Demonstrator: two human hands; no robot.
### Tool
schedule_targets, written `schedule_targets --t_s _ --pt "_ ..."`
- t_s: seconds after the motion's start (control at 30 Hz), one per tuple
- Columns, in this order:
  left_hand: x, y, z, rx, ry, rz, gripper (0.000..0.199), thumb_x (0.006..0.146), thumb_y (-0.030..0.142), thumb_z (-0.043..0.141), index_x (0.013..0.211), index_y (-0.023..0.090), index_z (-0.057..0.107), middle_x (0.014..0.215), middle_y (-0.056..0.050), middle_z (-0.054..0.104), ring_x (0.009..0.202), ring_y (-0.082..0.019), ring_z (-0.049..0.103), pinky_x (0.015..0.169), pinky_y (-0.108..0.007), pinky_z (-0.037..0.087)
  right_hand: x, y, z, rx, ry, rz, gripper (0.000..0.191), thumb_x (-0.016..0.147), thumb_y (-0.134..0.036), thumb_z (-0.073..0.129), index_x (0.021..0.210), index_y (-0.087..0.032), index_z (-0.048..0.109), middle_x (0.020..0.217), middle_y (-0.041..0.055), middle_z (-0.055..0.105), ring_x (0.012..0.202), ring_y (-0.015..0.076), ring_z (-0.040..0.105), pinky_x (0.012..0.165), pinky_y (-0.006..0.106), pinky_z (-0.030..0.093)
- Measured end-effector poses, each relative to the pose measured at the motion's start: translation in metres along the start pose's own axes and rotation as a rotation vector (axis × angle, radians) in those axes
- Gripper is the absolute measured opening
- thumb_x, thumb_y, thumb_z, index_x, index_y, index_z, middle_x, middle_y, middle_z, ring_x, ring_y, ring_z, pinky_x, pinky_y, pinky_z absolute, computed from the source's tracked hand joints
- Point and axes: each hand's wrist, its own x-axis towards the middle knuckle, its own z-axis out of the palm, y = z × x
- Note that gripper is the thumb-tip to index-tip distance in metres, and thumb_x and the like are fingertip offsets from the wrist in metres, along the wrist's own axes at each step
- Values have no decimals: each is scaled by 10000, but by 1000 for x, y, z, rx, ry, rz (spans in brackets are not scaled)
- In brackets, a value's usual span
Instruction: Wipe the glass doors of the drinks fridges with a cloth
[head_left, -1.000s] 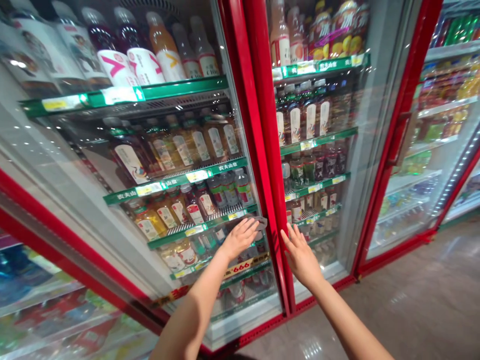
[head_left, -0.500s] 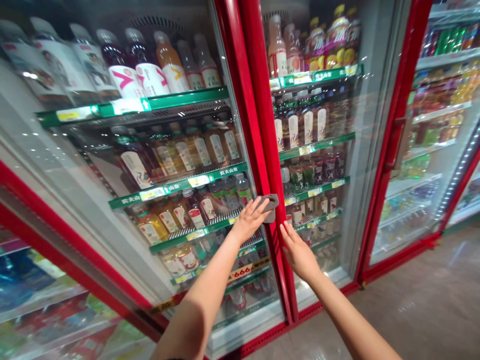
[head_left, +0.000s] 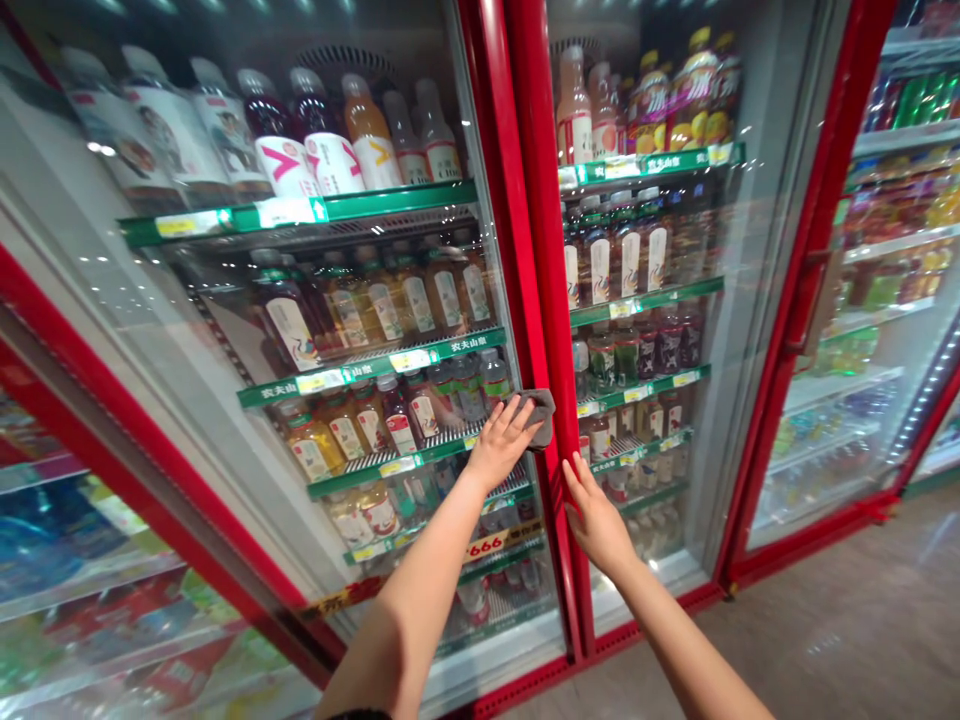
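Note:
My left hand presses a folded grey cloth against the red door frame of a drinks fridge, its fingers stretched over the cloth. Part of the cloth lies hidden beneath those fingers. Just below and to the right, my right hand rests on the neighbouring red frame, holding nothing, its fingers extended upward along the edge. Behind the glass beside my left hand stand rows of bottled drinks.
Green-edged shelves carry bottles behind both glass doors. To the right is another red-framed fridge with a door handle. More drinks fill a cooler at the lower left. Smooth floor shows at the lower right.
The cloth is bunched more under my left hand, which has shifted slightly along the frame. My right hand stays against the frame. The whole view has shifted a little.

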Motion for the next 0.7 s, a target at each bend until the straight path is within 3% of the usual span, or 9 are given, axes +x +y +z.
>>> schedule_targets --t_s 0.17,0.3,0.4,0.5,0.6,0.7 --pt "-45 29 6 -14 -11 106 401 932 142 583 1313 260 624 1616 -50 397 1508 -246 330 1236 -491 314 -4 0 -8 40 19 -21 869 899 -39 427 1622 -364 72 1701 60 150 1539 242 211 1107 389 488" --pt "-51 18 1 -7 -25 118 442 931 140 578 1355 263 591 1637 -58 350 1511 -212 321 1258 -457 269 -1 -1 -14 61 43 -59 823 906 -44 422 1621 -347 149 1687 78 211 1550 258 168 1148 452 446" --pt "-48 7 -8 57 -20 -76 577 911 77 562 1463 231 496 1648 -115 301 1540 -273 229 1264 -534 225 5 -10 -19 81 30 -90 800 899 -32 414 1612 -333 212 1682 79 231 1554 259 155 1164 484 423" --pt "-56 18 -12 126 -14 -283 597 906 66 556 1479 218 483 1651 -119 282 1551 -293 163 1270 -571 179 12 -20 -20 94 29 -117 781 901 -29 407 1609 -310 234 1679 90 237 1552 253 177 1170 487 414" --pt "-61 34 -10 95 -22 -156 475 923 131 572 1389 227 582 1653 -50 289 1556 -250 154 1294 -503 133 20 -25 -19 95 50 -155 754 925 -55 409 1615 -291 218 1675 106 245 1553 255 179 1178 496 401" --pt "-51 30 -8 72 -45 -48 470 934 158 567 1383 294 584 1656 33 281 1553 -192 175 1298 -431 145 27 -26 -19 88 68 -181 738 942 -71 407 1618 -287 203 1672 117 249 1553 257 178 1181 503 395"
